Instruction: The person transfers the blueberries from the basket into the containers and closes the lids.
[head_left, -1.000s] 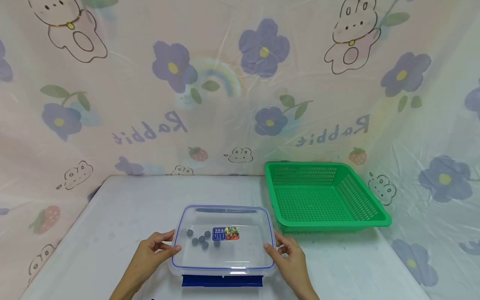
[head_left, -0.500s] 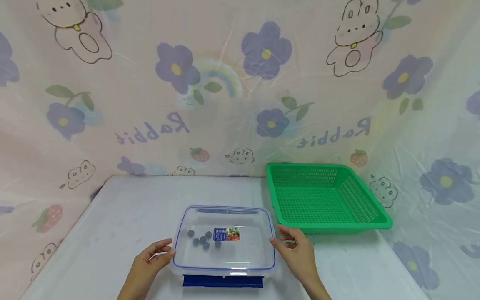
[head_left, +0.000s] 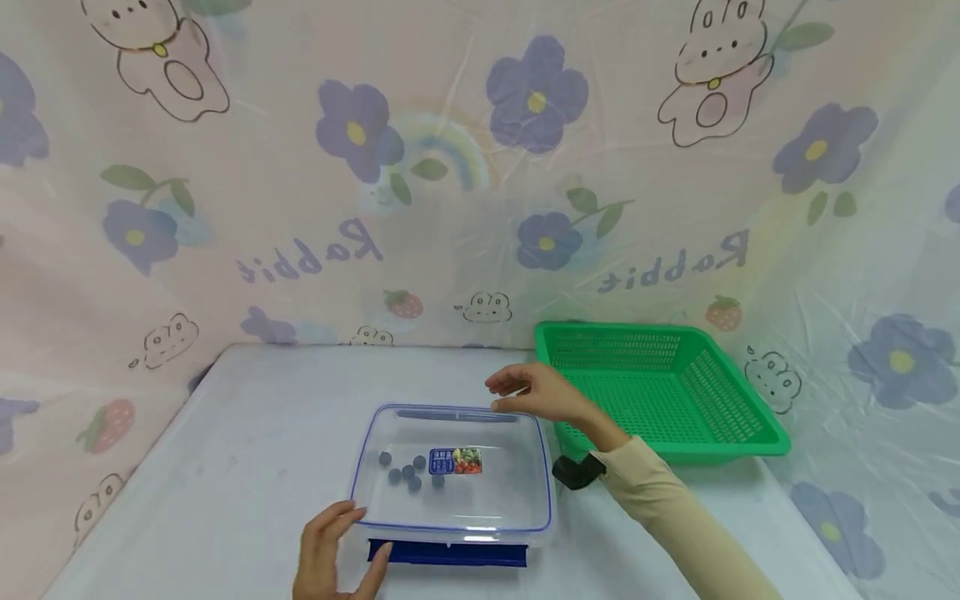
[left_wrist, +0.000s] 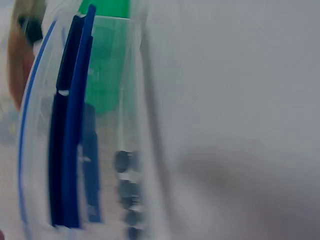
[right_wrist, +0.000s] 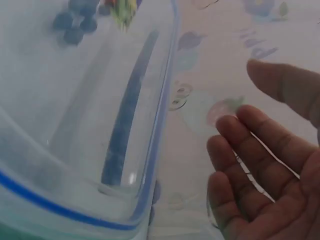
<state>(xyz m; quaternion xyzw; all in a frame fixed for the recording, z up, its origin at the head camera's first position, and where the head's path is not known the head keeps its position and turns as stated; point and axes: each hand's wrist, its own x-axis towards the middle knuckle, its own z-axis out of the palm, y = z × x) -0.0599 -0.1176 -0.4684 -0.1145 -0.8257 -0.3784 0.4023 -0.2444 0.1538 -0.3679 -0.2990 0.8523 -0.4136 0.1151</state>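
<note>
A clear lidded food container (head_left: 495, 492) with a blue-edged lid stands on the white table. Several dark blue round berries (head_left: 408, 472) lie inside, left of a printed label (head_left: 455, 461). Along its front side runs a dark blue latch (head_left: 450, 552), also large in the left wrist view. My left hand (head_left: 330, 546) is at the front left corner, fingers on the lid's edge and thumb at the latch's left end. Behind the far edge my right hand (head_left: 536, 392) hovers with loosely bent fingers; in the right wrist view its fingers (right_wrist: 260, 160) hold nothing.
A green perforated plastic basket (head_left: 667, 400) sits at the back right of the table, partly behind my right forearm. Patterned curtain (head_left: 450, 167) hangs behind and on both sides of the table (head_left: 225, 467).
Both hands have left the container's short sides. The right hand has moved up and inward to the far edge; the left has come down to the front left corner. The container stays put.
</note>
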